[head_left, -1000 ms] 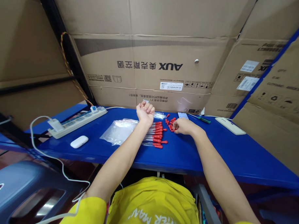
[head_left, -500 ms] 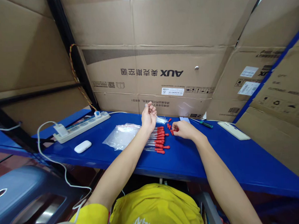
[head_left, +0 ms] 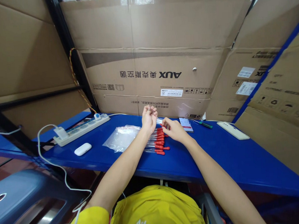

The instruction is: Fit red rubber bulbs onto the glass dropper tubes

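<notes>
My left hand point(head_left: 149, 119) is raised above the blue table point(head_left: 214, 155), fingers pinched on a thin clear tube that points up and right. My right hand point(head_left: 171, 129) has come in beside it, fingers pinched on a small red cap near the tube's end. Below both hands lies a row of clear tubes with red caps point(head_left: 157, 142), side by side on the table. My right hand hides the loose red caps behind it.
A clear plastic bag point(head_left: 121, 138) lies left of the tubes. Further left are a white earbud case point(head_left: 82, 149) and a power strip point(head_left: 79, 130) with a plugged charger. A green screwdriver point(head_left: 203, 124), a label card point(head_left: 185, 122) and a white remote point(head_left: 233, 130) lie to the right. Cardboard boxes wall the back.
My right hand has lifted off the loose caps and moved left toward my left hand, carrying a red cap. My left hand stayed raised with the tube.
</notes>
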Tool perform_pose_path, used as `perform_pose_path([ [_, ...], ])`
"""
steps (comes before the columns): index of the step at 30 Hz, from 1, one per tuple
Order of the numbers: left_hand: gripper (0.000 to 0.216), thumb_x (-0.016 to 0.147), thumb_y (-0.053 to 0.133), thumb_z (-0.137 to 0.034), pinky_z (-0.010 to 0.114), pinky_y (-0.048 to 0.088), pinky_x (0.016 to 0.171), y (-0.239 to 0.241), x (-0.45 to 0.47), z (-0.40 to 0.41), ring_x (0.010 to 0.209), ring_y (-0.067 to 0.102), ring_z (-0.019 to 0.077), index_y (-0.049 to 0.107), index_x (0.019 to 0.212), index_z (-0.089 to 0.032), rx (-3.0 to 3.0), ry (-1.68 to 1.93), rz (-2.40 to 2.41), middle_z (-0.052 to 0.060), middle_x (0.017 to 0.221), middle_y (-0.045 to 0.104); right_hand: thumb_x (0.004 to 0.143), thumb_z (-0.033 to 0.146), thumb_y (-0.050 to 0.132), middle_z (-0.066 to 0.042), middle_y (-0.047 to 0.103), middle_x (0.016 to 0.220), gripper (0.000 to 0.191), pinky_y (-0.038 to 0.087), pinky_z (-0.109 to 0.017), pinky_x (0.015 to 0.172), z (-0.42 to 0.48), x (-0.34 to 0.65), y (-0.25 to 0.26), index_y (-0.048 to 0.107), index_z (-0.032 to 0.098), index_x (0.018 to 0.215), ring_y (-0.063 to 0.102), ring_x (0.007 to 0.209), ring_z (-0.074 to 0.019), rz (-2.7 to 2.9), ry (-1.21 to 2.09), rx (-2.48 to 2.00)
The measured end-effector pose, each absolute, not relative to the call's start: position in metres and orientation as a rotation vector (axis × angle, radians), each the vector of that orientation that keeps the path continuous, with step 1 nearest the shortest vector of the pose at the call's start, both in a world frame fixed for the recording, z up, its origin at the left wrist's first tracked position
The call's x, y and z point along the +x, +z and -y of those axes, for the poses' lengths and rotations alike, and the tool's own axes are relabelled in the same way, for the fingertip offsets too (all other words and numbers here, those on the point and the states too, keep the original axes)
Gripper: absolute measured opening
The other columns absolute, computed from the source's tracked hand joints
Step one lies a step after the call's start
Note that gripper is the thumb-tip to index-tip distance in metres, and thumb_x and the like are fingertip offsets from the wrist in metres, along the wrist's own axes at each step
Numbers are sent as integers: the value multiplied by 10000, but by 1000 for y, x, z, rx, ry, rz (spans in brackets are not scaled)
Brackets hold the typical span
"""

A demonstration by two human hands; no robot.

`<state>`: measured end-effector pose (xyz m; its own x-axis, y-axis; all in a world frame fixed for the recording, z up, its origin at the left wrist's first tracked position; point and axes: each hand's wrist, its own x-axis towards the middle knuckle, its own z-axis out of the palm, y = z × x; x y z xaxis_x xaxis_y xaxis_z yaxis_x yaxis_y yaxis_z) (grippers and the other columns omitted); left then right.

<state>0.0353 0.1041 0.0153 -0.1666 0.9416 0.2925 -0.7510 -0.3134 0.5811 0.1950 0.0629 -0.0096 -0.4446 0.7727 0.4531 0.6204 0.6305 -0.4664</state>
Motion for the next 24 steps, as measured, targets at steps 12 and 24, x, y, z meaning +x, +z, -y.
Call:
perform_pose_path([
  [12,103,896,482,-134,230,329,544,22,28,-92,559,375,101,517,808,-173,507,1611,-59,-12,721,404,915,206,605,-2,786,893,116,488,-277,682,-66,191,-17,621,245,1023,665,615,-162,2086,255,-985],
  [24,368,1110,404,-176,213,320,516,32,25,-87,515,331,88,380,744,-204,427,1608,17,-52,679,324,948,338,713,-47,822,856,146,634,-309,697,-57,168,-24,730,214,1023,782,718,-200,1784,292,-815],
])
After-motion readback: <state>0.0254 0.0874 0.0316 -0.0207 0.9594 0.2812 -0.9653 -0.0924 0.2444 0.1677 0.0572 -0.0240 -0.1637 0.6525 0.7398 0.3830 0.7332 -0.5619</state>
